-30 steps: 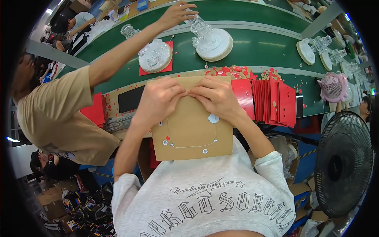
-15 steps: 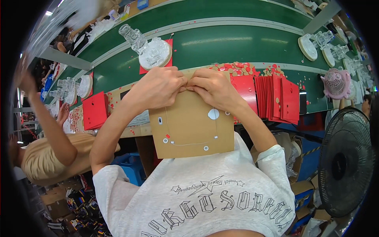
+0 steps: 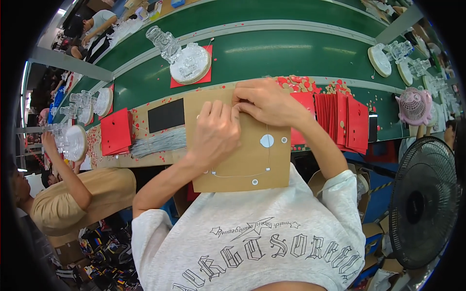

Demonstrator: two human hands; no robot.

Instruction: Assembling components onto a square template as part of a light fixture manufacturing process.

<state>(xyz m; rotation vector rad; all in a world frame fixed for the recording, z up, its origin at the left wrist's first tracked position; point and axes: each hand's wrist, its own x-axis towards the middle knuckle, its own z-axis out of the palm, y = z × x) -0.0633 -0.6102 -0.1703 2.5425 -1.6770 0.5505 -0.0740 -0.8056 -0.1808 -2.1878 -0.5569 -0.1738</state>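
Note:
A tan cardboard panel [image 3: 230, 184] leans between my chest and the bench edge. A thin wire [image 3: 242, 176] runs across its lower part, with small white tabs, and a white round sticker [image 3: 267, 140] sits at the right. My left hand [image 3: 216, 128] lies over the panel's left half, fingers curled and pressed together. At the upper middle, my right hand [image 3: 267, 103] is pinched close to the left fingertips. Whatever the fingers hold there is hidden by the hands.
Red cards [image 3: 340, 121] stand in a row at right; more red cards [image 3: 116, 132] lie at left beside a bundle of grey wires [image 3: 160, 141] and a black rectangle [image 3: 166, 115]. Clear figures on round bases [image 3: 191, 63] stand on the green bench. A black fan [image 3: 422, 203] is at right.
My left hand has come down and right over the panel, uncovering the black rectangle and wire bundle. My right hand has shifted slightly right. The person at left has set a clear figure down on the bench.

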